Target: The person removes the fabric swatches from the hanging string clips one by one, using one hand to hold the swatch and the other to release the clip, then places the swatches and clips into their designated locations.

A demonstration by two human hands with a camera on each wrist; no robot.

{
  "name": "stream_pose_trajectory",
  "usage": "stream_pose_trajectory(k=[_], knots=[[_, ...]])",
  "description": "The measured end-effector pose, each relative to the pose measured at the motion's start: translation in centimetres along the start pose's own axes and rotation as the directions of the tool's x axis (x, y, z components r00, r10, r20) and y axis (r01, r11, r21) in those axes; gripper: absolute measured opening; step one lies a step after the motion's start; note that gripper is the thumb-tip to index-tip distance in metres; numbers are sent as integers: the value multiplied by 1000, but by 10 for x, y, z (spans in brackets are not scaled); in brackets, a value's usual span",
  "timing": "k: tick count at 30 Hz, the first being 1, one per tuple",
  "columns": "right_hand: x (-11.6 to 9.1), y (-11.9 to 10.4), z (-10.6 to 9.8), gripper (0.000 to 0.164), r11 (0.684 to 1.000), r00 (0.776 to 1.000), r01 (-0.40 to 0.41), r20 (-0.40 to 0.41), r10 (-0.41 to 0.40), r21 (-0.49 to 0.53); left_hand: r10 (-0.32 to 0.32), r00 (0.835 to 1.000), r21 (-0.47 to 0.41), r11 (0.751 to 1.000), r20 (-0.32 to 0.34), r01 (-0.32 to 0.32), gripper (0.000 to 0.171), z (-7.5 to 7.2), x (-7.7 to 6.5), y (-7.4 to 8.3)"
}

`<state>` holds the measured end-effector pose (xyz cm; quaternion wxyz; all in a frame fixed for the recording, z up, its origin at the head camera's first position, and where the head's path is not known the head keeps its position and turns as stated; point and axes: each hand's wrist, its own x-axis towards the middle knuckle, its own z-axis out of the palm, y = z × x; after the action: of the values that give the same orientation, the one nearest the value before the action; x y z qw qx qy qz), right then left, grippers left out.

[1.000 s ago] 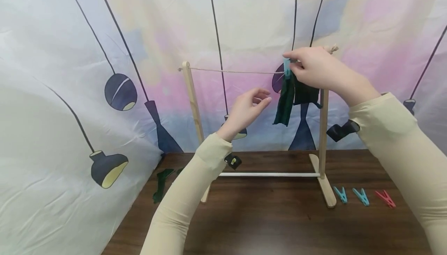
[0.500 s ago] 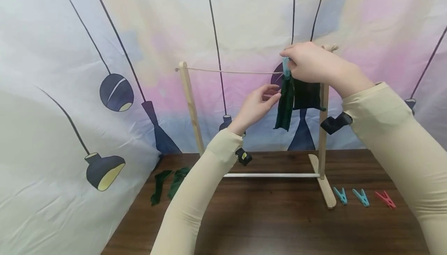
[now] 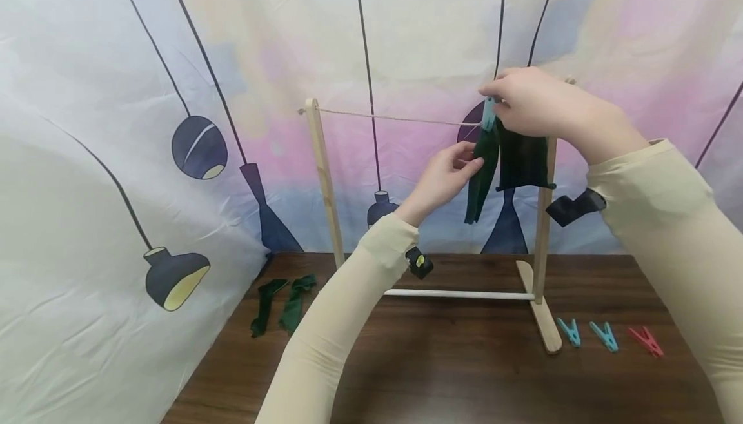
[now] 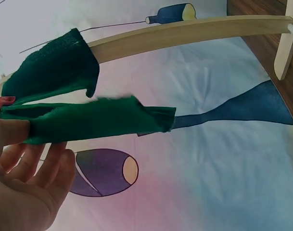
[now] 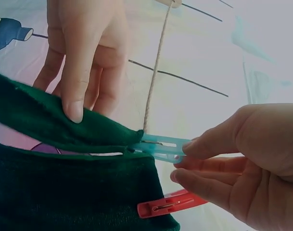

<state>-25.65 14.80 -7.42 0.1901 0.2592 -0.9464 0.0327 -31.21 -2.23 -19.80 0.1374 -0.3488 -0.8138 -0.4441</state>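
Observation:
A narrow dark green cloth strip point(image 3: 483, 179) hangs from the string point(image 3: 400, 118) of a small wooden drying rack point(image 3: 322, 172). My left hand point(image 3: 445, 175) pinches its upper part, thumb in front and fingers behind. My right hand point(image 3: 536, 102) pinches a light blue clothespin point(image 5: 163, 147) between thumb and fingertips, at the strip's top end by the string. Beside the strip hangs a wider green cloth point(image 3: 524, 161), partly behind my right hand in the head view. In the right wrist view a red clothespin point(image 5: 170, 204) clips that wider cloth.
Two green cloth strips, a left one point(image 3: 266, 308) and a right one point(image 3: 296, 304), lie on the brown table point(image 3: 453, 372) at left. Right of the rack's foot point(image 3: 542, 321) lie two blue clothespins point(image 3: 604, 335) and a red clothespin point(image 3: 645, 341). A painted curtain hangs behind.
My left hand has moved right and slightly up, from apart to pinching the hanging cloth strip. My right hand stays on the blue clothespin at the string. The view shifts a little.

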Motion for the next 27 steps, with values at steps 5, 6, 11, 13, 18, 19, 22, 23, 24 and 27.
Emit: stream_pose_trajectory(k=[5,6,11,13,18,19,22,23,24,27], knots=[[-4,4,-1,42,999,998,44,-54,-44,3,6,1000,-29,1000,-11,-7,33,0,1,0],[-4,5,-1,42,999,997,48,-58,-48,2,4,1000,-32,999,-11,-5,33,-1,1,0],[-4,8,-1,41,999,998,52,-36,-52,-6,7,1000,-39,999,-24,-8,31,-1,1,-1],[-2,9,-1,40,999,998,54,-28,-54,-11,14,999,-39,999,-29,-15,31,-2,0,-2],[-1,10,0,38,998,997,67,-43,-67,-14,28,999,-36,999,-35,-29,31,-3,0,-6],[-1,10,1,37,997,996,72,-49,-72,-11,30,999,-37,999,-37,-31,31,-3,0,-7],[-2,11,3,36,997,994,82,-67,-82,-4,28,999,-42,999,-40,-30,31,-3,-1,-8],[-3,11,3,35,997,994,83,-74,-83,-2,26,999,-47,999,-39,-28,31,-3,-2,-8],[-4,12,4,34,996,993,87,-85,-87,1,26,999,-49,998,-37,-28,31,-3,-2,-8],[-7,14,6,31,996,988,94,-121,-92,11,25,999,-50,998,-30,-27,32,-2,-3,-7]])
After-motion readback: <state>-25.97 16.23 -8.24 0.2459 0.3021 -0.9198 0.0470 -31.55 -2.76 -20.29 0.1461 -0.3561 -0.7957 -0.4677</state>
